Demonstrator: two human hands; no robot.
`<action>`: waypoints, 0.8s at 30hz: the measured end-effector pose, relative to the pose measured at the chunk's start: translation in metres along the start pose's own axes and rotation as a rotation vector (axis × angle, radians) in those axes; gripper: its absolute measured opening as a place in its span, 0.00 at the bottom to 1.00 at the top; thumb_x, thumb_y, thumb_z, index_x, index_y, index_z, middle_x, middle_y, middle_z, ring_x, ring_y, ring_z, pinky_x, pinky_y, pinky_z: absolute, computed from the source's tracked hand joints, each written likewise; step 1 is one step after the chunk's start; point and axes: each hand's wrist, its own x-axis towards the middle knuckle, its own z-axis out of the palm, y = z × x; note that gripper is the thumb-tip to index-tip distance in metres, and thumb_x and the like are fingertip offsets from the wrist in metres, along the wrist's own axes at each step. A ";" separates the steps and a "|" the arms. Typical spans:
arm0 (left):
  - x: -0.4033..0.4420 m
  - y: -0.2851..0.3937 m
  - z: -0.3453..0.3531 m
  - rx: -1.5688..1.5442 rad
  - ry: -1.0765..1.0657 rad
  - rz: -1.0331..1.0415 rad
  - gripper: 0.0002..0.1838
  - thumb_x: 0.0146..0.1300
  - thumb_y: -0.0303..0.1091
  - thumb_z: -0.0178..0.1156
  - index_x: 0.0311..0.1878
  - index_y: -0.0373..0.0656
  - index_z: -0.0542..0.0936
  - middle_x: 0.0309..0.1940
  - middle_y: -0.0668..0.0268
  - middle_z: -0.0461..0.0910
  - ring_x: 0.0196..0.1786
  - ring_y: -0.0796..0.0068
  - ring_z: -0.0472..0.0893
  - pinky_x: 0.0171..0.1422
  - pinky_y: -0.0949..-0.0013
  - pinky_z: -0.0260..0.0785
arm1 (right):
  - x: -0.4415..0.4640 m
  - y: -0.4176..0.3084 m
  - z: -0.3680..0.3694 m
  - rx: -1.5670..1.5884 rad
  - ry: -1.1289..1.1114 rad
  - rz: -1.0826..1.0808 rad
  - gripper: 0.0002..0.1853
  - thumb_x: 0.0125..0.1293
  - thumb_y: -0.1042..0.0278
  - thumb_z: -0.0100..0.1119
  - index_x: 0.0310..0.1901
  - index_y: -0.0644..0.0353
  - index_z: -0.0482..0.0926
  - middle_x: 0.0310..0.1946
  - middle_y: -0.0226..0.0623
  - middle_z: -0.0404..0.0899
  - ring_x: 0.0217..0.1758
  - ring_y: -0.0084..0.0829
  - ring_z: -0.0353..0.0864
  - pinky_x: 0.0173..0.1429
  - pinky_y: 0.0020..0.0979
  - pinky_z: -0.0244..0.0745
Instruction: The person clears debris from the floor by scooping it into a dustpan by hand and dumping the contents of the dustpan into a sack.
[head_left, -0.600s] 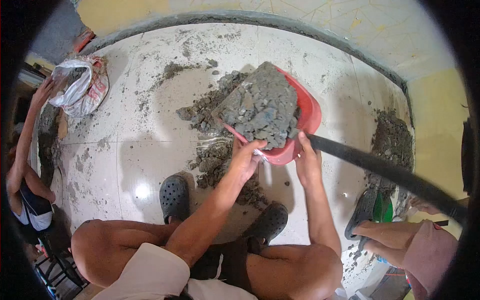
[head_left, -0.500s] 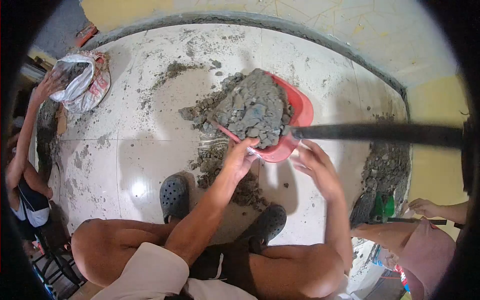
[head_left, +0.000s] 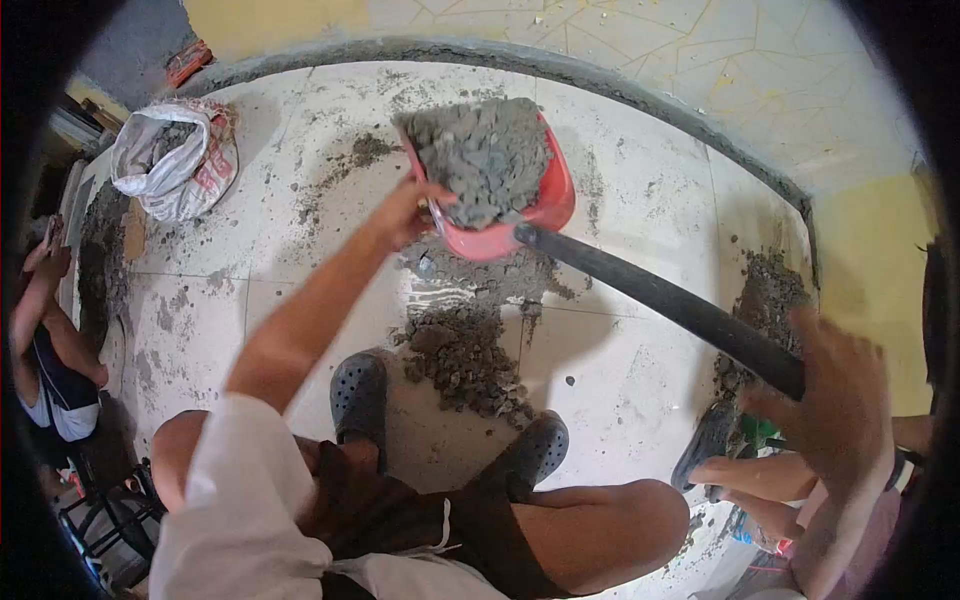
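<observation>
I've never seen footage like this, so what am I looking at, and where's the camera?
There's no machine: these are a person's bare hands, seen from one camera worn on their head. The left hand holds the edge of a red dustpan heaped with grey rubble. The right hand, blurred, is open beside the end of its black handle. More rubble lies on the pale tiled floor, and a white sack stands at the upper left.

Sole view: head-worn, above the wearer's lap (head_left: pixel 430 525), facing forward and down. Floor (head_left: pixel 625 370) mid-frame, close; wall (head_left: pixel 640 35) farther off, along top.
</observation>
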 end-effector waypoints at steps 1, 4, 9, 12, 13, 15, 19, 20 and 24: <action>-0.002 0.027 -0.001 0.084 0.026 -0.053 0.35 0.49 0.30 0.69 0.62 0.48 0.68 0.52 0.60 0.75 0.52 0.57 0.77 0.51 0.50 0.76 | -0.005 0.002 0.003 0.001 -0.003 -0.004 0.22 0.50 0.60 0.75 0.42 0.59 0.75 0.31 0.41 0.79 0.40 0.42 0.80 0.54 0.43 0.68; 0.006 0.072 -0.030 0.267 -0.007 -0.068 0.32 0.47 0.34 0.67 0.59 0.49 0.69 0.48 0.64 0.74 0.50 0.59 0.76 0.54 0.49 0.73 | -0.028 0.011 0.013 -0.214 0.112 -0.089 0.18 0.57 0.57 0.71 0.38 0.60 0.76 0.24 0.34 0.77 0.30 0.30 0.78 0.44 0.36 0.75; -0.047 0.097 -0.071 0.276 0.062 -0.097 0.34 0.48 0.34 0.66 0.63 0.51 0.69 0.47 0.67 0.78 0.46 0.66 0.78 0.51 0.56 0.74 | -0.043 0.025 -0.033 0.052 -0.181 -0.115 0.30 0.51 0.61 0.74 0.53 0.55 0.69 0.33 0.46 0.80 0.35 0.45 0.81 0.37 0.43 0.72; -0.073 0.056 -0.120 0.081 0.101 -0.101 0.34 0.49 0.32 0.66 0.63 0.47 0.69 0.49 0.64 0.79 0.49 0.65 0.79 0.52 0.55 0.75 | -0.048 0.024 -0.049 0.062 -0.184 -0.371 0.23 0.62 0.64 0.67 0.59 0.56 0.75 0.28 0.47 0.82 0.25 0.40 0.85 0.24 0.41 0.75; -0.083 0.039 -0.130 0.026 0.116 -0.050 0.34 0.50 0.31 0.66 0.64 0.45 0.69 0.51 0.63 0.79 0.51 0.64 0.79 0.54 0.53 0.75 | -0.048 0.020 -0.030 0.377 0.060 -0.284 0.24 0.51 0.63 0.72 0.50 0.58 0.75 0.31 0.43 0.79 0.31 0.40 0.79 0.35 0.41 0.70; -0.104 0.011 -0.142 -0.095 0.189 0.028 0.34 0.52 0.29 0.64 0.65 0.44 0.68 0.54 0.62 0.78 0.54 0.63 0.79 0.56 0.51 0.75 | -0.034 0.019 -0.033 0.506 0.352 -0.357 0.27 0.41 0.61 0.77 0.43 0.60 0.76 0.34 0.38 0.76 0.36 0.37 0.73 0.44 0.39 0.66; -0.144 -0.020 -0.129 -0.291 0.351 0.145 0.39 0.51 0.24 0.62 0.70 0.41 0.63 0.62 0.61 0.73 0.65 0.60 0.72 0.69 0.47 0.64 | -0.001 -0.007 -0.063 0.600 0.225 -0.738 0.14 0.59 0.74 0.67 0.46 0.65 0.80 0.23 0.38 0.77 0.21 0.34 0.79 0.23 0.35 0.73; -0.151 -0.024 -0.128 -0.310 0.381 0.180 0.37 0.52 0.26 0.61 0.68 0.41 0.64 0.62 0.61 0.74 0.65 0.60 0.72 0.69 0.46 0.63 | 0.000 -0.017 -0.070 0.503 0.200 -0.754 0.17 0.58 0.74 0.68 0.49 0.67 0.79 0.31 0.44 0.80 0.31 0.40 0.82 0.32 0.35 0.76; -0.161 -0.069 -0.194 -0.272 0.457 0.179 0.35 0.55 0.34 0.63 0.68 0.43 0.64 0.57 0.62 0.75 0.59 0.62 0.75 0.59 0.49 0.72 | 0.001 -0.060 -0.089 0.418 0.134 -0.868 0.22 0.52 0.81 0.65 0.51 0.71 0.77 0.30 0.49 0.78 0.29 0.45 0.81 0.30 0.38 0.73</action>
